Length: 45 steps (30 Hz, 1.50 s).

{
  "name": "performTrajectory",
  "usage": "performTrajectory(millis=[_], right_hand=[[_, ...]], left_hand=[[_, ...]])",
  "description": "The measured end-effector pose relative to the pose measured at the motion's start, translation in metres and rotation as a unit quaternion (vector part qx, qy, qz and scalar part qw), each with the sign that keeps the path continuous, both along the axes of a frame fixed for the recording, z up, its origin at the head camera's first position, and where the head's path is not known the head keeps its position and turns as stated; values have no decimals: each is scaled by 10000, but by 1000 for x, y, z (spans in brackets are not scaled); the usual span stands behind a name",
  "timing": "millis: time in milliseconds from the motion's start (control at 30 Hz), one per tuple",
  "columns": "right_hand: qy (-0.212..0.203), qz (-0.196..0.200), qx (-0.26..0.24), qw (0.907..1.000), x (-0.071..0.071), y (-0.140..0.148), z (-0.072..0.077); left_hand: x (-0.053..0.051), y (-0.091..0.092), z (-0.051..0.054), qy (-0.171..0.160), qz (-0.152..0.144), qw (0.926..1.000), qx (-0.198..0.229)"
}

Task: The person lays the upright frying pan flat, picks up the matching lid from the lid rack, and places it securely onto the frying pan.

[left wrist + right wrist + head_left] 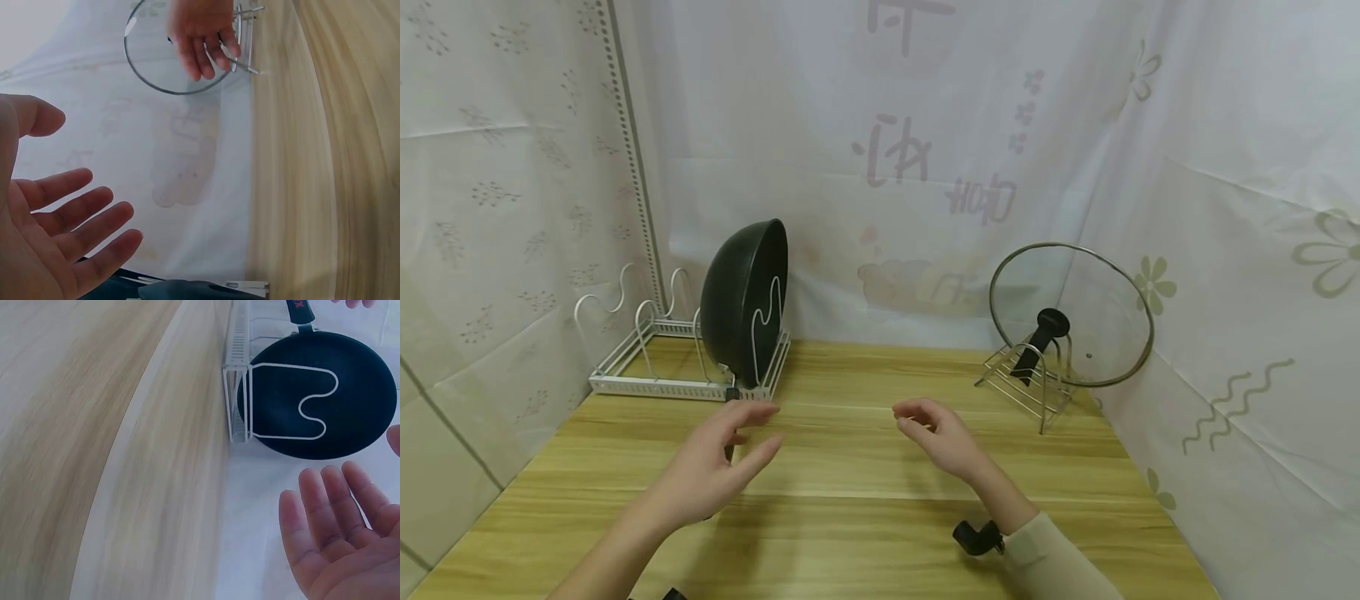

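Observation:
My left hand (pixel 703 471) hovers over the table, fingers and thumb apart, holding nothing. It is nearest to a black frying pan (pixel 730 292), which stands on edge in a white wire rack (pixel 655 387). The pan's handle (pixel 300 311) points toward me; in the head view my left hand partly covers it. My right hand (pixel 943 437) is also in the air with nothing in it, its fingers loosely bent. Beyond it, a round glass lid (pixel 1112 325) with a black knob (pixel 1052 323) leans in a small metal wire stand (pixel 1041 400).
A wood-grain table (pixel 842 467) lies beneath both hands. Patterned white curtains (pixel 820 125) hang behind and on the sides. A perforated metal post (pixel 634 158) rises at the back left. Black wrist-camera parts (pixel 976 537) show by the right sleeve.

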State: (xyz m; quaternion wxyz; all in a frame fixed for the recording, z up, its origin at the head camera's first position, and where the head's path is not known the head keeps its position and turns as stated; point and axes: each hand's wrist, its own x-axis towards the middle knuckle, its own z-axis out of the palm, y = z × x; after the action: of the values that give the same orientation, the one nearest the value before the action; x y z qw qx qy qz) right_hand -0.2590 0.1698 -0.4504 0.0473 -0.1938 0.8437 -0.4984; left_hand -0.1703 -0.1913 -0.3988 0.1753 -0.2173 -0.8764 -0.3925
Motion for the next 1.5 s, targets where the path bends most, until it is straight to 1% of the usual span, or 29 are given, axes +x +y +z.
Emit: performTrajectory(millis=[200,367,433,500,600,733,867,967,1100,1200,1300,1500], right_hand=[[-234,184,-497,9983,-5,-10,0],[-448,320,-856,9948,-8,-21,3],[-529,367,-945,9934,-10,-25,5],[-610,417,-1001,9922,-11,-28,5],[-676,513,-1059,9908,-13,-35,4],[-685,578,-1072,9902,-15,-45,2],[-709,625,-1111,9893,-14,-53,2],[-777,689,-1167,9877,-15,-59,1],[-862,748,-1293,9850,-17,-67,-3],[-920,777,-1413,9826,-19,-74,-6],[-1032,773,-1540,9796,-21,-82,-8],[-1297,711,-1735,9737,-24,-96,-13]], left_hand=[[7,-5,-2,-31,153,9999,67],[13,-14,-5,-123,259,9995,122],[15,-18,-7,-86,348,9992,152],[17,-22,-10,-31,453,9988,203],[18,-28,-14,-52,595,9979,261],[19,-35,-16,-181,723,9969,267],[19,-40,-19,-262,783,9962,262],[20,-45,-21,-506,880,9946,198],[21,-51,-21,-891,1080,9901,48],[20,-53,-23,-976,1182,9882,3],[19,-54,-25,-1043,1173,9876,14],[16,-57,-29,-1459,1116,9830,23]])
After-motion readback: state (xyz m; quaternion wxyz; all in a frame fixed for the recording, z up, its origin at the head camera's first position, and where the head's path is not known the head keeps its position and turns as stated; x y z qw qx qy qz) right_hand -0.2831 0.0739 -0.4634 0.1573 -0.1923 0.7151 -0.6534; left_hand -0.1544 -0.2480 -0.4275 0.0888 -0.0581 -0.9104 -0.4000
